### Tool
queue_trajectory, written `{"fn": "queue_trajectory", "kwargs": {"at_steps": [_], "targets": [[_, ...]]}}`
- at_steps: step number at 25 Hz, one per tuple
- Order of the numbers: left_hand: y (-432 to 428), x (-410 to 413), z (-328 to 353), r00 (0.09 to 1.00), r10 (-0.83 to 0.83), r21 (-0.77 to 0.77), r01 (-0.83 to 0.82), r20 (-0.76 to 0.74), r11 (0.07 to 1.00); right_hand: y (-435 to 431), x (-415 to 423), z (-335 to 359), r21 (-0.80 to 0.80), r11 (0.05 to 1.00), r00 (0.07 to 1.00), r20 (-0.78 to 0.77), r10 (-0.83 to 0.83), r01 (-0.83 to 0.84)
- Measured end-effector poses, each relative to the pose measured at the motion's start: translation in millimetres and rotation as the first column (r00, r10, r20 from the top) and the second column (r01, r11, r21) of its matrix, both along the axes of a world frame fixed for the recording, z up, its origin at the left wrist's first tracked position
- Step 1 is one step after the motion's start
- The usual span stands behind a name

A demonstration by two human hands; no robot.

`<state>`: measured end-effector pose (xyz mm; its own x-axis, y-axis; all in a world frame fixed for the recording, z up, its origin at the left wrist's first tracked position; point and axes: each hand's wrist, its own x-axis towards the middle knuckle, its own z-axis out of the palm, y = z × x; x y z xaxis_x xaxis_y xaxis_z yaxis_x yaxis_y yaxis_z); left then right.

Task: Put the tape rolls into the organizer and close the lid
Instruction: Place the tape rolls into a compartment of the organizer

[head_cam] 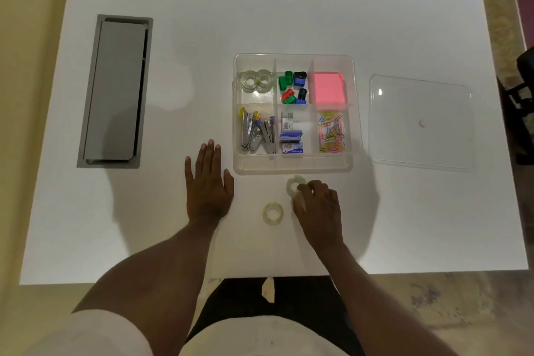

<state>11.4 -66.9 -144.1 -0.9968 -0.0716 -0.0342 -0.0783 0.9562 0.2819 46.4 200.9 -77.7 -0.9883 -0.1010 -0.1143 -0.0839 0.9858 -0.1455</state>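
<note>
A clear plastic organizer (293,167) with several compartments sits mid-table. Two clear tape rolls (255,81) lie in its far-left compartment. Its clear lid (420,124) lies flat on the table to the right of it. Two more tape rolls are on the table in front of the organizer: one (293,184) under the fingertips of my right hand (319,209), which curls onto it, and one (272,213) lying free between my hands. My left hand (208,182) rests flat and open on the table, left of the organizer.
The organizer also holds sharpeners (293,87), pink sticky notes (327,87), staplers (257,133), staple boxes (291,139) and paper clips (331,133). A grey cable-port cover (115,89) is set into the white table (202,23) at the left. The table's near edge is close to my body.
</note>
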Motion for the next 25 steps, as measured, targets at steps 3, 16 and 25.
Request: {"fn": "queue_trajectory", "kwargs": {"at_steps": [3, 16, 25], "targets": [[0, 1, -1, 1.000, -0.001, 0.000, 0.001, -0.005, 1.000, 0, -3, -1, -0.028, 0.999, 1.000, -0.011, 0.015, -0.015], [1, -1, 3, 1.000, 0.003, 0.014, -0.003, 0.021, 1.000, -55, -79, 45, -0.349, 0.920, 0.976, -0.180, 0.119, -0.176], [2, -2, 1, 0.999, 0.003, 0.005, -0.004, 0.041, 1.000, -80, -232, 69, -0.163, 0.943, 0.938, -0.247, 0.244, -0.289]]}}
